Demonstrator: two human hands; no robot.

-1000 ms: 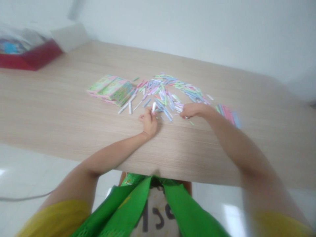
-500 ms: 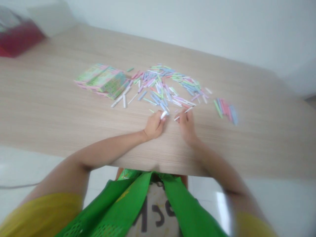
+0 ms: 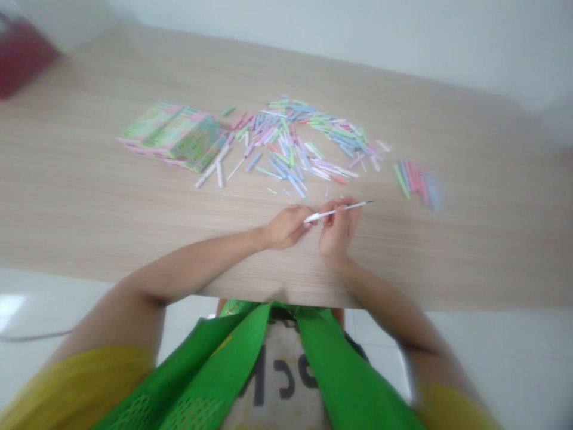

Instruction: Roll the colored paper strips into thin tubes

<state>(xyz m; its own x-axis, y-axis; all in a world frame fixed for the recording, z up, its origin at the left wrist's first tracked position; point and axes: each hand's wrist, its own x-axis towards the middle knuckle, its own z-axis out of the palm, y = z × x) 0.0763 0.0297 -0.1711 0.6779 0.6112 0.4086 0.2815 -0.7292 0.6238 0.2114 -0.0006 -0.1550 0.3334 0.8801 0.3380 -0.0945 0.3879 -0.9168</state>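
Observation:
My left hand (image 3: 286,228) is closed on a short white pen cap (image 3: 312,218), low over the near part of the table. Beside it, my right hand (image 3: 336,234) pinches a thin white pen (image 3: 359,205), whose dark tip points right. The pen's left end meets the cap; blur hides whether it sits inside. Just beyond both hands spreads a loose pile of pastel pens and caps (image 3: 290,156) in blue, green, pink, purple and white. A few small bits lie between the pile and my hands.
Green and pink patterned boxes (image 3: 168,134) are stacked left of the pile. A short row of pink, green and blue pieces (image 3: 414,181) lies on the right. A red bag (image 3: 24,57) stands at the far left of the wooden table (image 3: 111,221).
My hands have come together, and the white pen, earlier apart from the cap, now lines up with it. The view has shifted slightly.

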